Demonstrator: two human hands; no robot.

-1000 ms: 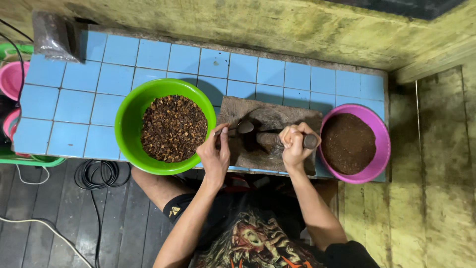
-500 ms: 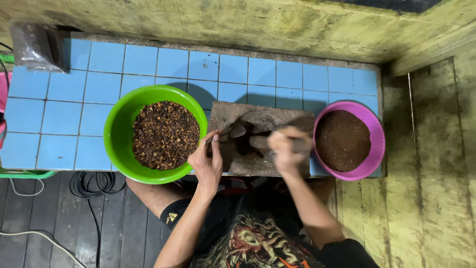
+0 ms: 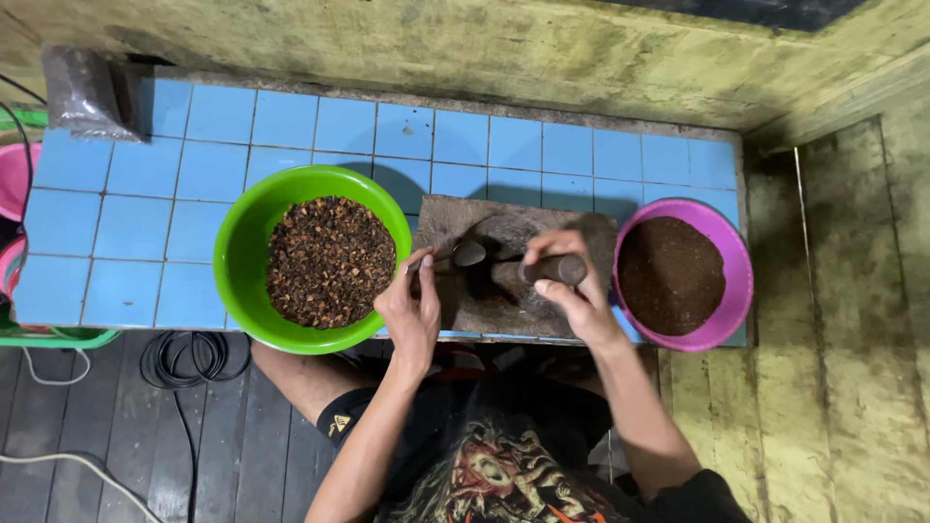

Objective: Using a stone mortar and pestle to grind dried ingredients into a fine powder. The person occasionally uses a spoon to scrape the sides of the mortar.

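The left hand (image 3: 412, 308) is pinching a spoon (image 3: 455, 257) over the grinding stone (image 3: 484, 300); the right hand (image 3: 572, 286) is gripping a roller (image 3: 554, 268). The green bowl (image 3: 242, 242) is sitting at nine o'clock. Scraping toward the middle would keep grounds on the stone.

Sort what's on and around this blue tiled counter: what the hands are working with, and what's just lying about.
In use:
left hand holding a spoon
right hand gripping a stone roller
grinding slab
green bowl of coarse brown bits
purple bowl of fine brown powder

Lying about:
plastic bag
black cable
pink tub
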